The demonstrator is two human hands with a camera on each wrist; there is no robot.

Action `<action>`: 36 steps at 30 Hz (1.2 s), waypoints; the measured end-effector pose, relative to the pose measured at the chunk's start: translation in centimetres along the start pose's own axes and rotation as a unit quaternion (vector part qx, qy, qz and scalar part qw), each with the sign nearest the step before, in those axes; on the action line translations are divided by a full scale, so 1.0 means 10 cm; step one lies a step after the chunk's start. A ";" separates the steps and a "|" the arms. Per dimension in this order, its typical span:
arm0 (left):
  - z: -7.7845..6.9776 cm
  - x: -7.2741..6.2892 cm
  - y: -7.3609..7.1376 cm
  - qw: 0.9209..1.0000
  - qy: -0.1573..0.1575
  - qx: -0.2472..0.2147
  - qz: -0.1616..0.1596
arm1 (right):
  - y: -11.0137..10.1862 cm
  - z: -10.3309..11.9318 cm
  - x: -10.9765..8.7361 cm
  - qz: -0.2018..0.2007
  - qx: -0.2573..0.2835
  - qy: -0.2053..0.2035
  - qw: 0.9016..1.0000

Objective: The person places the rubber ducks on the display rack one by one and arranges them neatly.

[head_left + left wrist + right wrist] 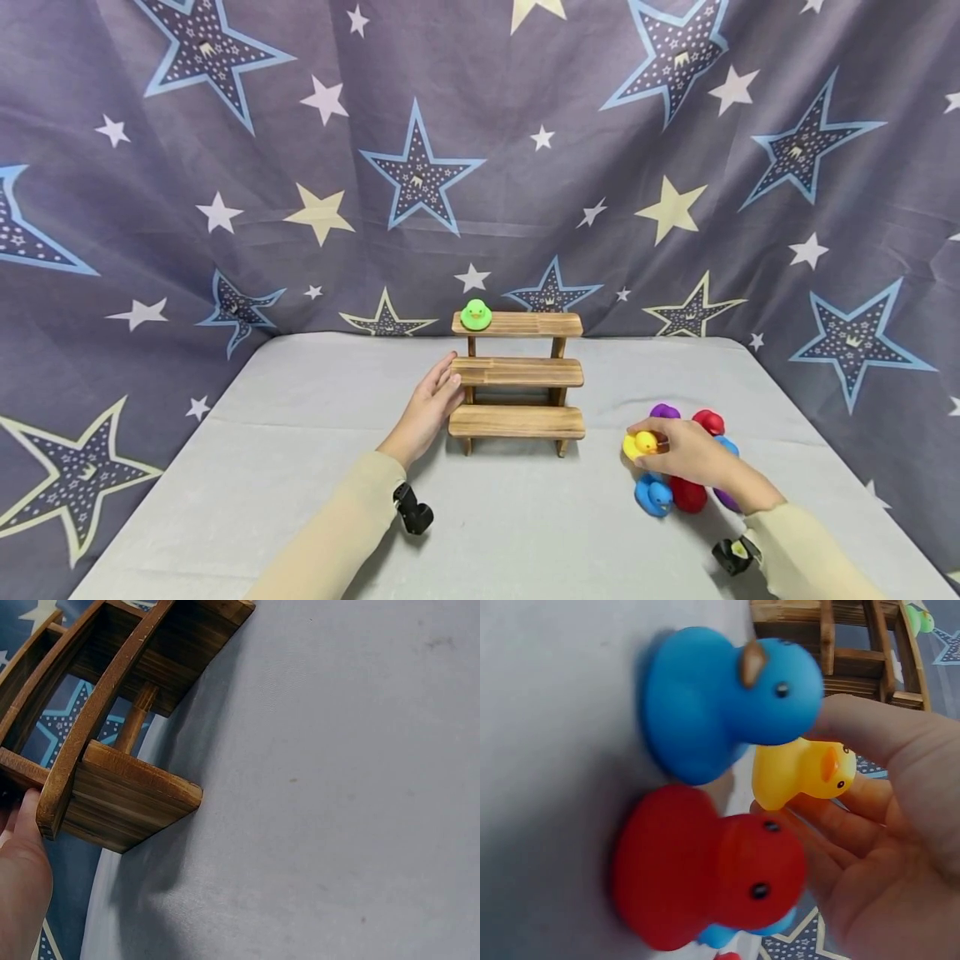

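Observation:
A small three-tier wooden display stand stands on the grey cloth, and a green rubber duck sits at the left end of its top tier. My left hand grips the left end of the middle tier, thumb toward the front; most of its fingers are hidden in the left wrist view. At the right, my right hand holds a yellow rubber duck between thumb and fingers. Nearest to that hand are a blue duck and a red duck, both upright on the cloth.
Around the right hand are more ducks: a purple one and a red one behind, with others partly covered by the hand. A star-patterned curtain hangs behind and along both sides of the grey-covered table.

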State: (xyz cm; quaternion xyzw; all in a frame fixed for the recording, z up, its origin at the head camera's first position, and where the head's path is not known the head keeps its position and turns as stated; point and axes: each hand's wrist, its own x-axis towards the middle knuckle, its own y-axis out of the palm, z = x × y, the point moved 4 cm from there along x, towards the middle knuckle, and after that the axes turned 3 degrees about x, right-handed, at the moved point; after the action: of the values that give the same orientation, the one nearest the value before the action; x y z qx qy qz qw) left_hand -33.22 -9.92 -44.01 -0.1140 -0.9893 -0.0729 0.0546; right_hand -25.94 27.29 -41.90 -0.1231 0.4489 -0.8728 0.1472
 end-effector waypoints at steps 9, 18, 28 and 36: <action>-0.01 0.01 0.01 1.000 0.000 -0.001 0.003 | -0.20 0.19 0.06 -0.044 -0.015 -0.035 0.998; -0.01 0.00 0.00 1.000 -0.004 -0.003 0.002 | -0.35 0.42 0.18 -0.065 0.026 -0.060 0.996; -0.01 0.00 0.01 1.000 -0.004 -0.002 0.001 | -0.33 0.66 0.44 -0.087 0.053 -0.064 0.993; -0.01 0.00 0.00 1.000 -0.003 -0.003 0.004 | -0.32 0.89 0.62 -0.128 0.063 -0.084 0.986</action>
State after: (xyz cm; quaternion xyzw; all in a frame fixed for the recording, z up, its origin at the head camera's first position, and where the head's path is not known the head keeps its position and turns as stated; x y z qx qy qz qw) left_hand -33.18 -9.93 -43.87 -0.1180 -0.9888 -0.0749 0.0519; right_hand -29.07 20.16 -33.74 -0.2429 0.3596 -0.8975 0.0785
